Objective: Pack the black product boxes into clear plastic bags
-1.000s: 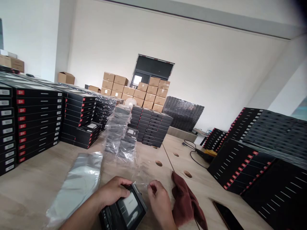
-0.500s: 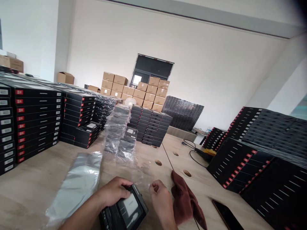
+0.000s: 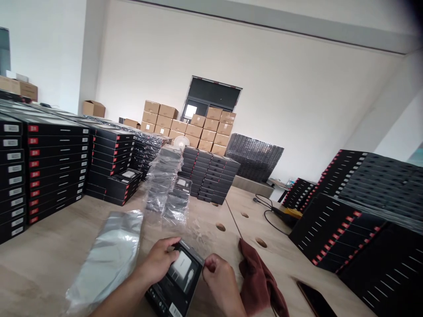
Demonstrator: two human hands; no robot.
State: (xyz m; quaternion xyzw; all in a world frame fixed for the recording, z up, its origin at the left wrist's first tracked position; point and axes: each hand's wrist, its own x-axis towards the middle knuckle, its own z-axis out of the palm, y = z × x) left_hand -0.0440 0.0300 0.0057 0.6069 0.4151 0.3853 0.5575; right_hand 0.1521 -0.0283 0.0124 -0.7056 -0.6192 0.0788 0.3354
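My left hand (image 3: 160, 260) grips the left side of a flat black product box (image 3: 178, 278) with a white picture on its lid, held tilted just above the wooden table (image 3: 42, 255). My right hand (image 3: 220, 281) pinches the box's far right corner, where thin clear film seems to lie; fingers are closed. A pile of clear plastic bags (image 3: 109, 257) lies just left of my left forearm.
Tall stacks of black boxes with red labels (image 3: 56, 165) line the left; more lie slanted at the right (image 3: 357, 207). Plastic-wrapped boxes (image 3: 167, 185) stand ahead. A brown cloth (image 3: 259, 281), a dark phone (image 3: 315, 299), a cable (image 3: 269, 211) and cardboard cartons (image 3: 191, 125) are also about.
The box has been lifted and tilted up, its lid now facing me more. Both hands rose slightly with it and the view shifted a little downward.
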